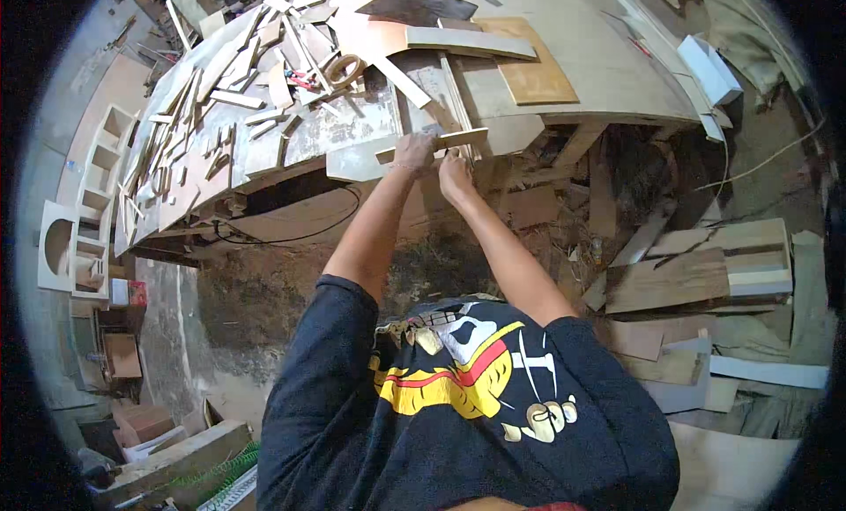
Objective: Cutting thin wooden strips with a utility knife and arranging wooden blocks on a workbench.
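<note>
At the near edge of the workbench, my left hand (414,151) is closed over a narrow wooden strip (471,137) that lies crosswise. My right hand (456,176) is just to its right, on the near side of the strip, with its fingers bent together. A small dark bit shows at those fingertips, too small to name. Beneath the strip, long thin wooden pieces (455,92) run away from me across the bench. A pale board (359,161) with a cut corner juts out at the bench edge, left of my hands.
Many wood offcuts (238,70) litter the bench's left side, with a tape roll (344,70) and red-handled pliers (302,79). An orange-brown board (533,75) lies beyond my hands. A wooden shelf frame (99,172) stands far left. Boards (679,277) are stacked at right. A dark cable (291,240) hangs below the bench.
</note>
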Motion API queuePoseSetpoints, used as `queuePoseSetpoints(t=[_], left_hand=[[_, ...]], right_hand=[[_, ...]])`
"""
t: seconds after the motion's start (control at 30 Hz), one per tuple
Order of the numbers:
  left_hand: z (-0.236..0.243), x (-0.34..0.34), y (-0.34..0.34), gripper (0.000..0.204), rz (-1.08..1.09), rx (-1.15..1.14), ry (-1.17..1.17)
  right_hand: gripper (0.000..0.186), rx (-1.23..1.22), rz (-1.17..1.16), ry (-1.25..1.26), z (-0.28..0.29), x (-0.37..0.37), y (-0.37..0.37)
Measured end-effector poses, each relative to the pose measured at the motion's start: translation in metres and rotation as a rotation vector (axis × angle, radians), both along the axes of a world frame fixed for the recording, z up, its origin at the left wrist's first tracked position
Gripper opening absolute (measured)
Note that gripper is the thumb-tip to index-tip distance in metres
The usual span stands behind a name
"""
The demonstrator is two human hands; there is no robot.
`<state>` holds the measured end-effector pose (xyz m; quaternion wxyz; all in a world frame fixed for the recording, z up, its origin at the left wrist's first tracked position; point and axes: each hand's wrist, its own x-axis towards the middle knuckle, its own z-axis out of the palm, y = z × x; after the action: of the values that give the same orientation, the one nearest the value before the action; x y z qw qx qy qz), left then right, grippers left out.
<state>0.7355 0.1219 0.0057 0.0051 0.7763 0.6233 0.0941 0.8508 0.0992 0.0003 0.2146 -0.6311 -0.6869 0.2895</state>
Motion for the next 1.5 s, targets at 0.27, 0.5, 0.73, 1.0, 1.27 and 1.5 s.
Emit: queuePoseSetpoints(t=[0.27, 0.5, 0.73, 1.0, 1.27, 1.5], left_hand=[[0.005, 0.007, -0.005, 0.013, 0.054, 0.011, -0.022], [0.011, 0.011, -0.004, 0.012, 0.12, -0.076, 0.061], [0.002, 0.007, -0.004, 0.022, 0.068, -0.039, -0.03], [0.01, 0.015, -0.007, 0.012, 0.105, 0.009, 0.028], [0.003, 0.003, 0.001, 0.023, 0.082, -0.084, -0.014], [-0.004, 0.006, 0.005, 0.014, 0.118, -0.042, 0.026]], right_hand=[[0.042, -0.113, 0.019, 0.133, 0.006, 0.005, -0.002], [0.031, -0.144, 0.129, 0.007, 0.014, 0.009, 0.004], [0.032, -0.219, -0.058, 0.246, 0.011, -0.001, 0.0], [0.039, -0.205, 0.004, 0.112, 0.011, 0.004, 0.005], [0.032, 0.095, 0.152, 0.025, -0.003, 0.016, -0.012], [0.028, 0.124, 0.094, 0.134, -0.006, 0.017, -0.015]])
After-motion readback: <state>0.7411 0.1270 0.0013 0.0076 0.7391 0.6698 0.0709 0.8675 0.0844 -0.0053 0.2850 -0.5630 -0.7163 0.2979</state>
